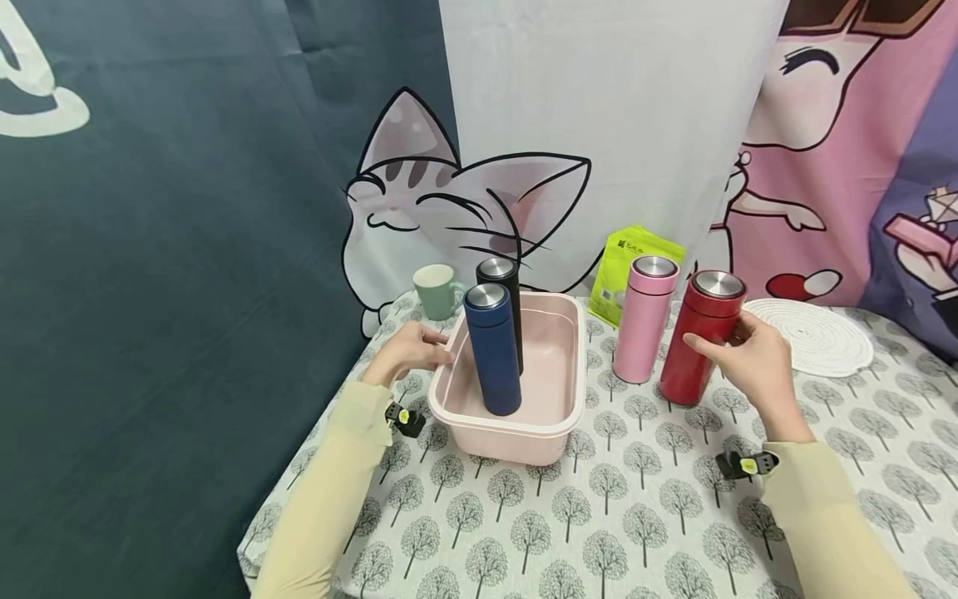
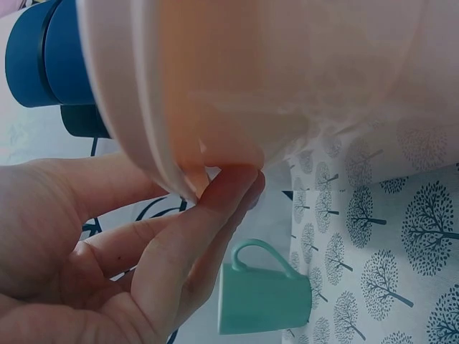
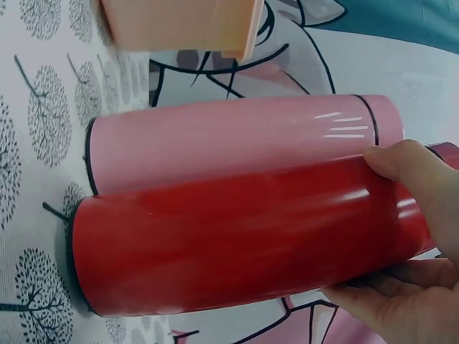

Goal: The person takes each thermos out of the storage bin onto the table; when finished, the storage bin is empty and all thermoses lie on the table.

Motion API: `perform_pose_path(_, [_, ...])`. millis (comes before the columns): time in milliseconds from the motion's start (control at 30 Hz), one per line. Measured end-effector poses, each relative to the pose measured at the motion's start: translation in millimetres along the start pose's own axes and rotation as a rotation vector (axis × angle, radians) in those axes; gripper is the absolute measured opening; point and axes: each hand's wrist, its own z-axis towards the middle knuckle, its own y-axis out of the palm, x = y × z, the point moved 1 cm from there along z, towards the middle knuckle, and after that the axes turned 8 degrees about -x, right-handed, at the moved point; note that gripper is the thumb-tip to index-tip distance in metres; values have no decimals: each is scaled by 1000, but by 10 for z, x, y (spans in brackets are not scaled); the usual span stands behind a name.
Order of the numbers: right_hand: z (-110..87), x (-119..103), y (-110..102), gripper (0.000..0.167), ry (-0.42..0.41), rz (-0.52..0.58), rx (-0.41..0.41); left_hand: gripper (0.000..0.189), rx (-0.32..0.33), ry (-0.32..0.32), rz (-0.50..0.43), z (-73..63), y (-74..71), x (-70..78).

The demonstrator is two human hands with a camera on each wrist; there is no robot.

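Note:
My left hand [image 1: 410, 353] holds the left rim of a pale pink plastic basin [image 1: 580, 358], its fingertips against the outer wall under the lip [image 2: 129, 86]. Inside the basin, a blue thermos [image 1: 494, 358] stands upright in front of a black thermos [image 1: 515, 287]. On the right, my right hand [image 1: 756, 362] grips a red thermos [image 1: 692, 349] near its top, thumb on one side and fingers round the other. The red thermos leans slightly; its base is at the tablecloth. Close beside it stands a pink thermos [image 3: 237, 143], which my right hand does not hold.
A green mug [image 1: 437, 293] stands behind the basin's left side. A lime-green pouch [image 1: 632, 258] stands at the back, behind the pink thermos. Behind my right hand lies a round white woven mat [image 1: 819, 337]. The tablecloth [image 1: 599, 516] has a tree print; printed curtains hang behind.

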Motion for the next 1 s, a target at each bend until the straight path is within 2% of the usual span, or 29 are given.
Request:
perform_pose_path(233, [95,98,-36,63,13,-38,-11,40,-3,19,-6,-5,1,23])
perform_pose_path(467, [176,189,-55,64,26,-43,-4,41,6,-1,-6,24,3,-11])
perform_pose_path(800, [249,274,-105,62,48,-58,1,40,1,14,-1,10,10,-13])
perform_pose_path(1000, [279,293,-119,66,40,-57,-41,41,6,5,3,9,7,-10])
